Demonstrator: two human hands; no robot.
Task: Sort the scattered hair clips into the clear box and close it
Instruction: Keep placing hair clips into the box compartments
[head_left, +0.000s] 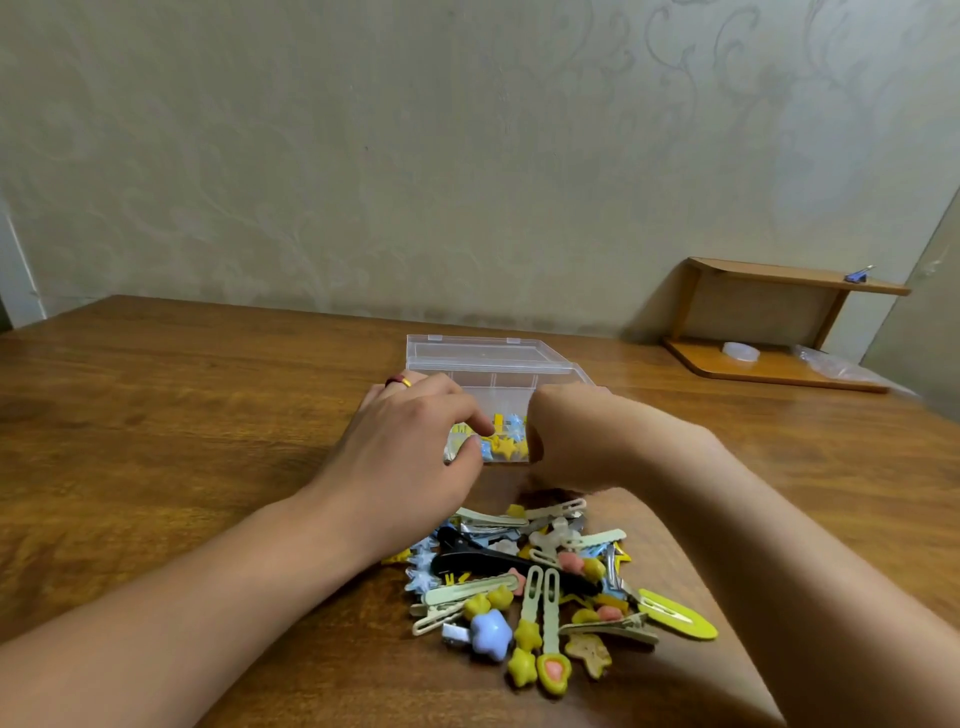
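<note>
The clear box (498, 384) stands on the table with its lid (467, 353) swung open at the back. Yellow and blue star clips (506, 444) lie inside it. My left hand (410, 447) hovers over the box's front left, fingers curled, thumb and forefinger close together at the clips; whether they pinch one is unclear. My right hand (576, 441) is bent down at the wrist over the box's right side, and its fingers are hidden. A pile of scattered hair clips (540, 587) lies in front of the box, between my forearms.
The pile includes a long black clip (488, 558), a flat yellow snap clip (675, 613) and a blue star clip (491, 634). A small wooden shelf (769, 322) stands at the back right against the wall. The wooden table (182, 415) stretches out to the left.
</note>
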